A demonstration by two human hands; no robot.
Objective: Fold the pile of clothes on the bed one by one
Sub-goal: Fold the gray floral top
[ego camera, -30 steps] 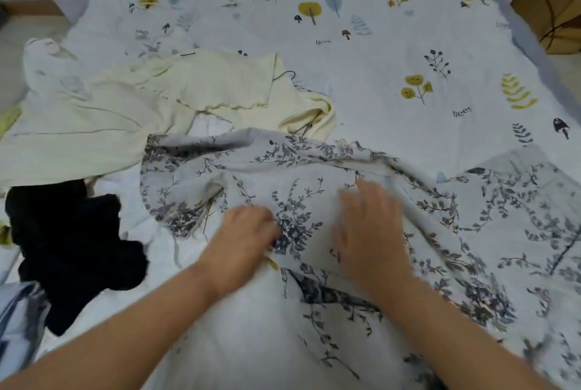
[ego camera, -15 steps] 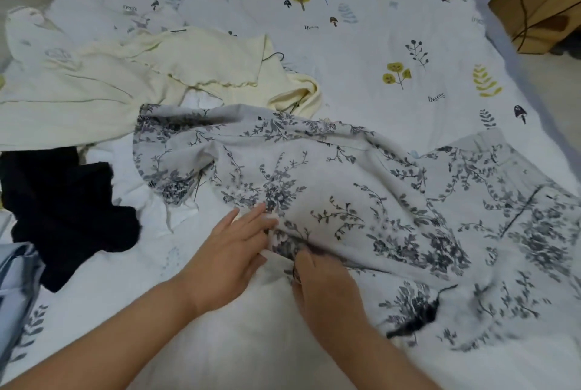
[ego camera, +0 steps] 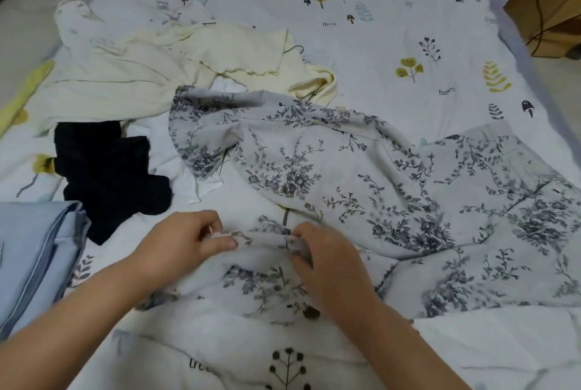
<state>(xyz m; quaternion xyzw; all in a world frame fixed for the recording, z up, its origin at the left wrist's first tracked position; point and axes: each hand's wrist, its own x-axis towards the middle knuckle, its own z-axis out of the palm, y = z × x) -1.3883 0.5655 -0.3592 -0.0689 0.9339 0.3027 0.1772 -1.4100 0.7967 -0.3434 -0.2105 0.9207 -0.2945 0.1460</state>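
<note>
A grey garment with a dark floral print lies spread and rumpled over the middle and right of the bed. My left hand pinches its near edge between thumb and fingers. A short way to the right, my right hand grips the same edge. Behind it, a cream ribbed garment lies crumpled at the left. A black garment lies to the left of the floral one, with a white piece partly under both.
The bed sheet is white with tree and leaf prints. Light blue fabric lies at the near left edge. A brown cardboard box with a black cable stands on the floor beyond the far right corner.
Both hands have drawn back toward me along the floral garment and now hold its near edge, a little apart. The view has tilted down and nearer.
</note>
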